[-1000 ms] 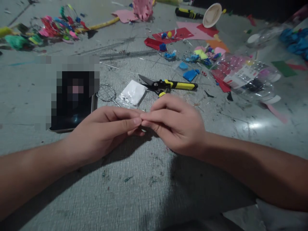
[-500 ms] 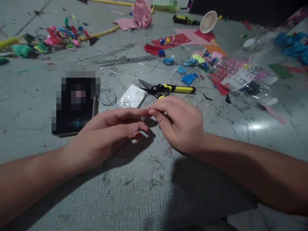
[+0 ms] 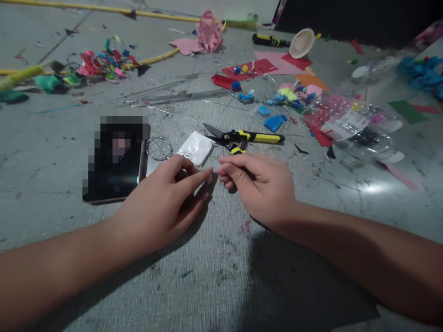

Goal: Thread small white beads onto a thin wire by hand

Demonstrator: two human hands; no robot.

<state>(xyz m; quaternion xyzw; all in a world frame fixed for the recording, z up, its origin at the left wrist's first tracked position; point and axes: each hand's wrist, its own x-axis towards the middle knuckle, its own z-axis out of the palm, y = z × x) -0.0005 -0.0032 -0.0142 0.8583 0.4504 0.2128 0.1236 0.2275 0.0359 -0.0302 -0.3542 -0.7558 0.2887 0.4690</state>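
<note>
My left hand (image 3: 169, 198) is palm down over the grey surface, fingers bent and apart, and the space under them is partly hidden. Facing it, my right hand (image 3: 261, 186) is closed, thumb against the curled fingers; anything between the tips is too small to make out. A narrow gap separates the two hands. Just beyond them lie a white packet (image 3: 196, 147) and yellow-black cutters (image 3: 259, 137) with their blades apart. A round wire piece (image 3: 159, 148) sits between the packet and a dark phone (image 3: 116, 170) at the left.
Red paper (image 3: 254, 68), blue clay (image 3: 274, 122) and a clear plastic bottle (image 3: 367, 129) lie at the back right. Farther off are a pink paper flower (image 3: 210, 34), a beige cup (image 3: 302, 43) and a yellow stick (image 3: 104, 9). Colourful clay-covered wire (image 3: 100, 60) is at the back left.
My hands were touching at the fingertips and have come apart. My left hand has turned palm down with its fingers bent. The view has shifted slightly.
</note>
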